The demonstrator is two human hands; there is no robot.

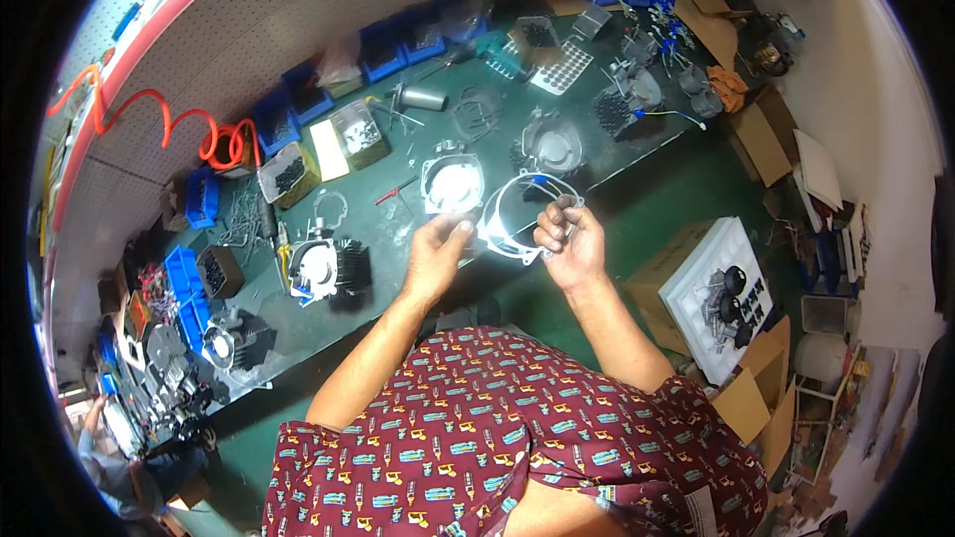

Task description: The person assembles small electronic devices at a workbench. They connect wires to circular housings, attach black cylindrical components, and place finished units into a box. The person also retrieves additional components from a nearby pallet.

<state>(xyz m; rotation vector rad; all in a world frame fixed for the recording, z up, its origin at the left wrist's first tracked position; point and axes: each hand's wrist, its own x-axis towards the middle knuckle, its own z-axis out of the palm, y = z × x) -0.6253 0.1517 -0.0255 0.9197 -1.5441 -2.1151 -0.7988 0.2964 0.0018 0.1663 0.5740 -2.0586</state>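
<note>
Probably light yet stiff, our open metal ring frame is raised by the front edge of the counter. Our right hand curls closed on its right rim; our left hand, thumb and fingers nearly together, meets its left, contact unclear. Smooth metal may slip; its lugs offer better purchase.

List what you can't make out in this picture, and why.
All in the head view:
- Ring's right side: partly behind the right hand.
- Left hand's fingertips: too unclear to tell whether they touch the ring.
- Inside of the round metal case: washed out by glare.
- Parts in the blue bins: too small.
- Person at lower left: cut off by the dark rim.
</note>
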